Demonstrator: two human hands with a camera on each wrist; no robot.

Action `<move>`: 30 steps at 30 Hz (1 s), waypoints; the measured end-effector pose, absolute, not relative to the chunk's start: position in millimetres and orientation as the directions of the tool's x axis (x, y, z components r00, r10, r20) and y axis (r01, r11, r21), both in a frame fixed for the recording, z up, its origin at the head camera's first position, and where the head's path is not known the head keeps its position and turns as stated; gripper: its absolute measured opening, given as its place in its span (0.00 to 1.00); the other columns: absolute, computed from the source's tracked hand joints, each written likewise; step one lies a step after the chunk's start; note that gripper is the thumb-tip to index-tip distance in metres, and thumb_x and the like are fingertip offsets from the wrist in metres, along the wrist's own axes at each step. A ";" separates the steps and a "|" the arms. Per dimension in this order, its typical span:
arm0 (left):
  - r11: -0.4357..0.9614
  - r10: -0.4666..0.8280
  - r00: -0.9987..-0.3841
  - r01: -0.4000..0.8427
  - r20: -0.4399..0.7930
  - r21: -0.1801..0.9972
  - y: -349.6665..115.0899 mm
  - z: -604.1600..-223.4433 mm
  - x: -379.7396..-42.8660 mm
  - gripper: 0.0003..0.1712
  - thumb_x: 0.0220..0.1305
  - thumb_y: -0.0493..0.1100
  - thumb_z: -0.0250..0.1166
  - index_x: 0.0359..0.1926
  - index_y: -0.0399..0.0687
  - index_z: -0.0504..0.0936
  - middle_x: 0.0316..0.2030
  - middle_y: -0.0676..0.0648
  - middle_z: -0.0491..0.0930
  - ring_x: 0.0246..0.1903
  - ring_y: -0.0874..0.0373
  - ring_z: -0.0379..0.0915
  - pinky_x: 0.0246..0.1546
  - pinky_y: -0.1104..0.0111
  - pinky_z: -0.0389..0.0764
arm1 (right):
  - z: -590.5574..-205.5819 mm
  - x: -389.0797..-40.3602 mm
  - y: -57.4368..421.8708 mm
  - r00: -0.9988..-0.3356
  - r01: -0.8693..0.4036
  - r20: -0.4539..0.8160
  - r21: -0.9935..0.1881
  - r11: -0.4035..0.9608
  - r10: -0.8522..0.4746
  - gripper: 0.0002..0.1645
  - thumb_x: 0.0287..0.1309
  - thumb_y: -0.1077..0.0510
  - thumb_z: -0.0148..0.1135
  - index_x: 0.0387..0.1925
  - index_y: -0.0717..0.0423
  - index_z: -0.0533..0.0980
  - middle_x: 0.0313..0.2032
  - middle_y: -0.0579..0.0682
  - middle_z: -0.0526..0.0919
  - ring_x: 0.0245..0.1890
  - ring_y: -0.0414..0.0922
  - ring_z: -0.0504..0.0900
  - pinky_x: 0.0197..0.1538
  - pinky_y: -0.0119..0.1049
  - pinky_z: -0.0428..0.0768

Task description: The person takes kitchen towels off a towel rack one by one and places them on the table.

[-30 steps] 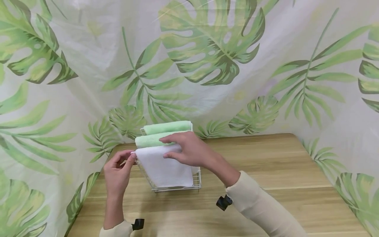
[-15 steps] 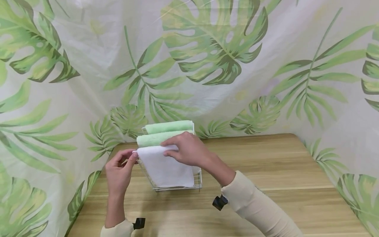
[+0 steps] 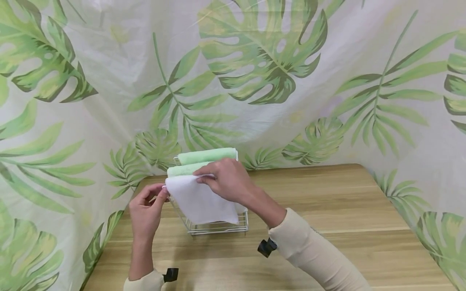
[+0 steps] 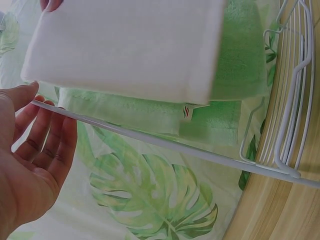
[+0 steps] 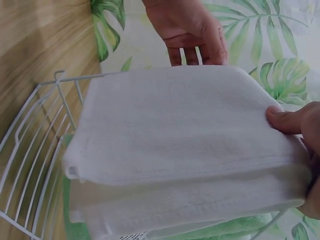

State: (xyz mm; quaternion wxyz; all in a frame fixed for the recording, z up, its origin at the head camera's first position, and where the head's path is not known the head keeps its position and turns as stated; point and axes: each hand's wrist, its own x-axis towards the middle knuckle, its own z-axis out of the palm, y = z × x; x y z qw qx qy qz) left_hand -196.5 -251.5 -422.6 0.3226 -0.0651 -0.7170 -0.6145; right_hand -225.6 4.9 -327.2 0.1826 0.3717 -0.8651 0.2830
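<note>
A white towel (image 3: 202, 202) hangs folded over the front of a white wire rack (image 3: 218, 230). At its top edge my right hand (image 3: 231, 180) pinches the cloth, thumb in front. The right wrist view shows that thumb (image 5: 282, 120) pressed on the white towel's fold. My left hand (image 3: 147, 212) holds the rack's upper left wire end between thumb and fingers; in the left wrist view this thin rod (image 4: 150, 140) runs away from the fingertips. Behind the white towel lie two light green towels, one nearer (image 3: 183, 169) and one at the back (image 3: 207, 155).
The rack stands on a wooden table (image 3: 327, 218) near its back edge. A leaf-patterned curtain (image 3: 262, 121) hangs right behind. Each sleeve carries a black wrist camera, one at the left cuff (image 3: 171, 275) and one at the right cuff (image 3: 267, 247).
My right thumb and fingers have come together on the white towel and lifted it slightly. Its lower edge has risen off the rack's front base wires. My left hand keeps its place.
</note>
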 end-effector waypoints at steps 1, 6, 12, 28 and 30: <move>0.236 -0.306 -0.787 0.483 0.536 0.843 -251.6 -422.6 -196.5 0.07 0.69 0.28 0.70 0.45 0.24 0.86 0.32 0.55 0.87 0.30 0.67 0.84 0.32 0.79 0.89 | -325.0 -225.4 5.0 -0.654 -0.749 0.535 -0.354 0.560 -0.535 0.10 0.69 0.49 0.73 0.48 0.41 0.92 0.45 0.40 0.94 0.37 0.38 0.91 0.32 0.32 0.82; 0.234 -0.318 -0.802 0.450 0.505 0.862 -251.9 -421.2 -196.2 0.07 0.69 0.28 0.70 0.45 0.25 0.86 0.32 0.54 0.86 0.30 0.67 0.85 0.33 0.77 0.90 | -311.4 -225.3 7.3 -0.633 -0.764 0.573 -0.353 0.540 -0.521 0.11 0.69 0.49 0.73 0.50 0.43 0.91 0.46 0.40 0.94 0.41 0.38 0.93 0.34 0.30 0.84; 0.231 -0.314 -0.805 0.450 0.503 0.863 -252.6 -420.9 -196.2 0.09 0.69 0.32 0.72 0.45 0.26 0.86 0.33 0.51 0.87 0.31 0.66 0.85 0.33 0.76 0.90 | -294.8 -225.7 13.6 -0.599 -0.790 0.630 -0.367 0.491 -0.494 0.12 0.69 0.51 0.73 0.51 0.47 0.91 0.47 0.45 0.94 0.44 0.40 0.94 0.40 0.30 0.88; 0.212 -0.302 -0.792 0.487 0.531 0.847 -251.9 -421.9 -196.8 0.07 0.68 0.28 0.72 0.44 0.26 0.87 0.32 0.51 0.88 0.29 0.66 0.84 0.31 0.77 0.89 | -258.5 -222.6 48.6 -0.520 -0.845 0.762 -0.391 0.365 -0.386 0.10 0.65 0.59 0.76 0.47 0.54 0.91 0.44 0.50 0.95 0.46 0.45 0.94 0.45 0.36 0.90; 0.212 -0.305 -0.794 0.482 0.526 0.850 -250.9 -421.3 -197.0 0.07 0.68 0.28 0.71 0.44 0.25 0.87 0.32 0.53 0.88 0.29 0.66 0.84 0.31 0.77 0.89 | -255.3 -221.0 54.4 -0.538 -0.835 0.758 -0.419 0.356 -0.369 0.10 0.65 0.59 0.76 0.47 0.54 0.91 0.45 0.50 0.95 0.46 0.44 0.94 0.46 0.37 0.91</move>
